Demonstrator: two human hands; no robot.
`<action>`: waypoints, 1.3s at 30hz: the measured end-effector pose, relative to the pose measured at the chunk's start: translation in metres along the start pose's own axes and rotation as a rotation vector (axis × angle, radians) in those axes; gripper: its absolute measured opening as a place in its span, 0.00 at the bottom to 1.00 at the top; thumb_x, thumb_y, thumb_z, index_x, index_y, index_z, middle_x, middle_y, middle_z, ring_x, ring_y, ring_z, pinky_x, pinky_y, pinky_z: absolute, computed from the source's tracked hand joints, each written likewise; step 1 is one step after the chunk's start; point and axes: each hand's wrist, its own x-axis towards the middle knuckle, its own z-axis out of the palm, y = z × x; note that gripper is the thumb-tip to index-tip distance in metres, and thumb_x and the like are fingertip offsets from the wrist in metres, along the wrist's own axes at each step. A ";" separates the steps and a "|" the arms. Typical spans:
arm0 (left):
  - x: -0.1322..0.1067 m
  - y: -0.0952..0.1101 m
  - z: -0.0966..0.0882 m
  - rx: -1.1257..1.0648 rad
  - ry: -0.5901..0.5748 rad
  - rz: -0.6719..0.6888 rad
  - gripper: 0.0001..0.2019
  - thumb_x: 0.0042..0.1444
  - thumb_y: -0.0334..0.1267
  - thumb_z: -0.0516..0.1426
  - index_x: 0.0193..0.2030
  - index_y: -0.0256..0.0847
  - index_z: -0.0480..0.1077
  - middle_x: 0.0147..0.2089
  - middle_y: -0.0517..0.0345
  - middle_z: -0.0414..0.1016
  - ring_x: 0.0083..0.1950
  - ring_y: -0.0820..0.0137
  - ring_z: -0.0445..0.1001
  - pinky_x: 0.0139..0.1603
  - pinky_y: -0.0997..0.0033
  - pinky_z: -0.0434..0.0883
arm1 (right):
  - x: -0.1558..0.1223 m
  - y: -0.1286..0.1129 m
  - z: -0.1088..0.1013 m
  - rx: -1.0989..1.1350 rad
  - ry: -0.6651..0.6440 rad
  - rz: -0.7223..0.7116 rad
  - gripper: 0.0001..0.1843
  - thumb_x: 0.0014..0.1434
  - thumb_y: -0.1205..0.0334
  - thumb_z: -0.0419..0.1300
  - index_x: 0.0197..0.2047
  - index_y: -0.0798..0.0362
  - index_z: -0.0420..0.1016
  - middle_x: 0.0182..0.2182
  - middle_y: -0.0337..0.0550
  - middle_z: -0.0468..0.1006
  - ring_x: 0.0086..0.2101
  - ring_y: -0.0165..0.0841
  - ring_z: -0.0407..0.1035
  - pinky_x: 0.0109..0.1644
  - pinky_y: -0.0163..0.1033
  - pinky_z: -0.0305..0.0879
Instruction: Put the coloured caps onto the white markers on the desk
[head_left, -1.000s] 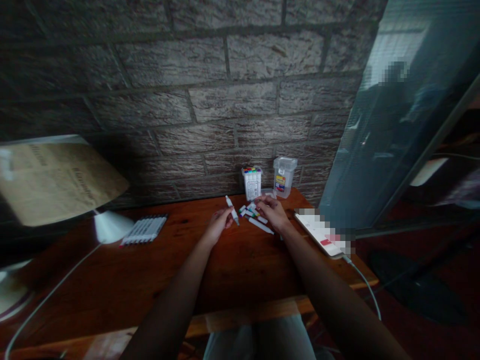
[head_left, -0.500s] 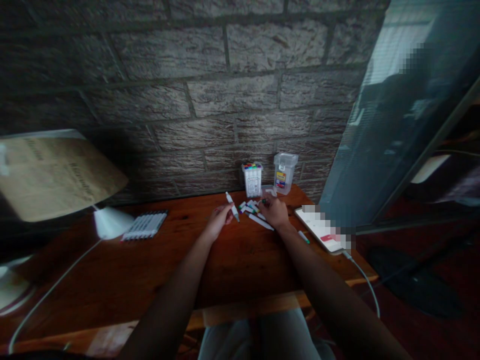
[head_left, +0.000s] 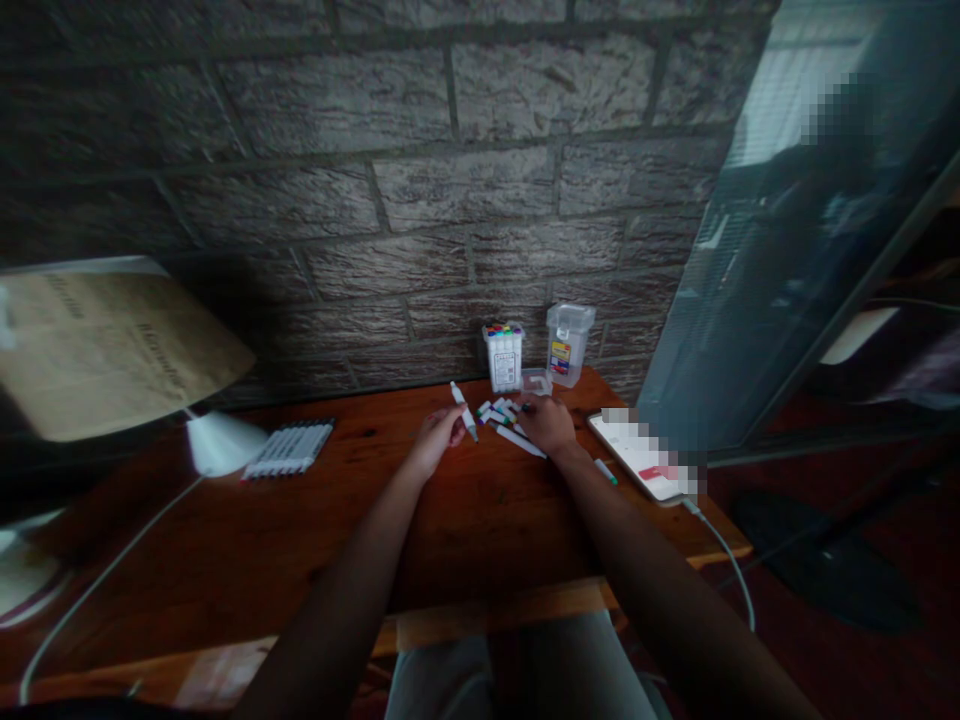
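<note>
My left hand (head_left: pixel 435 441) is closed on a white marker (head_left: pixel 463 410) and holds it tilted above the wooden table (head_left: pixel 315 540). My right hand (head_left: pixel 549 422) rests palm down on a pile of loose white markers (head_left: pixel 501 418) with coloured caps; its fingers curl onto them, and I cannot make out whether they grip one. Just behind the pile stands a clear box (head_left: pixel 504 356) full of upright markers. An empty clear box (head_left: pixel 570 343) stands beside it against the brick wall.
A row of markers (head_left: pixel 289 451) lies at the left near a white lamp base (head_left: pixel 217 443) and its cable. A phone (head_left: pixel 646 456) on a cable lies at the right edge, a single marker (head_left: pixel 605 470) beside it. A glass panel rises on the right.
My right hand has slid a little farther over the marker pile toward the boxes, which uncovered the single marker near the phone. My left hand keeps its marker almost still.
</note>
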 end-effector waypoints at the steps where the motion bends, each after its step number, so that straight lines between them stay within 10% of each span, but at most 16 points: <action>1: 0.001 -0.001 0.000 0.002 0.001 0.002 0.23 0.41 0.57 0.64 0.21 0.39 0.65 0.17 0.64 0.62 0.17 0.80 0.56 0.20 0.77 0.50 | 0.000 0.000 0.000 -0.008 -0.003 -0.004 0.17 0.59 0.63 0.58 0.50 0.44 0.81 0.44 0.44 0.83 0.45 0.38 0.77 0.50 0.37 0.69; 15: 0.002 -0.001 0.000 0.024 0.012 -0.002 0.21 0.43 0.55 0.63 0.20 0.39 0.64 0.17 0.64 0.62 0.17 0.80 0.56 0.20 0.77 0.50 | 0.004 0.002 0.003 0.048 -0.002 -0.034 0.13 0.61 0.63 0.58 0.44 0.46 0.84 0.44 0.42 0.84 0.44 0.35 0.77 0.53 0.36 0.69; 24: -0.001 0.001 0.001 0.009 0.006 -0.001 0.21 0.43 0.55 0.63 0.21 0.39 0.65 0.17 0.64 0.62 0.17 0.80 0.56 0.20 0.77 0.50 | 0.007 -0.012 0.021 -0.069 -0.001 -0.402 0.18 0.65 0.66 0.52 0.53 0.52 0.79 0.54 0.46 0.78 0.55 0.38 0.67 0.65 0.41 0.58; 39: 0.002 -0.002 0.000 0.026 -0.001 0.028 0.22 0.43 0.57 0.63 0.21 0.38 0.65 0.17 0.64 0.62 0.17 0.80 0.56 0.19 0.77 0.50 | 0.000 -0.015 0.012 -0.105 -0.065 -0.240 0.13 0.65 0.57 0.57 0.45 0.50 0.82 0.51 0.47 0.79 0.52 0.38 0.71 0.59 0.39 0.63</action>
